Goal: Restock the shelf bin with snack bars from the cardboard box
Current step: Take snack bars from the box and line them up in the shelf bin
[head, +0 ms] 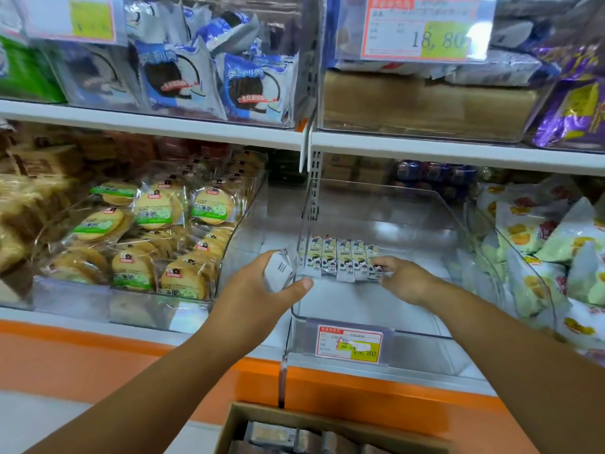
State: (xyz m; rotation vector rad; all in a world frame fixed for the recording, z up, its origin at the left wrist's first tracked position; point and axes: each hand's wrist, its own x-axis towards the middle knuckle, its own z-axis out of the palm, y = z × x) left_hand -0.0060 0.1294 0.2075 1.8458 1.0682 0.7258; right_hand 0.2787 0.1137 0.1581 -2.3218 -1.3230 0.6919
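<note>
Head view: a person's two bare arms reach forward from the near edge toward store shelves.
Shelf bin [422, 329]: clear plastic, centre right on the lower shelf, mostly bare inside; a red-and-yellow price tag [349, 344] sits on its near front wall.
Snack bars in bin [342, 259]: five pale wrapped bars with a cartoon figure, laid side by side in one row on the bin floor, toward its far left part.
Right hand [403, 279]: inside the bin, fingers curled, fingertips touching the right end of the row; whether it grips a bar I cannot tell.
Left hand [258, 291]: at the bin's left wall, fingers and thumb closed around one white wrapped bar [277, 269], held above the bin's near left corner.
Cardboard box [294, 421]: open, at the near bottom edge below the orange shelf front, more wrapped bars visible inside.
Neighbouring bin, left: round biscuits [157, 237] in clear packs with green labels.
Neighbouring bin, right: pale green and yellow packets [556, 257].
Upper shelf: blue-and-white snack packs [209, 70] on the left, a large price card [422, 27] on the right.
</note>
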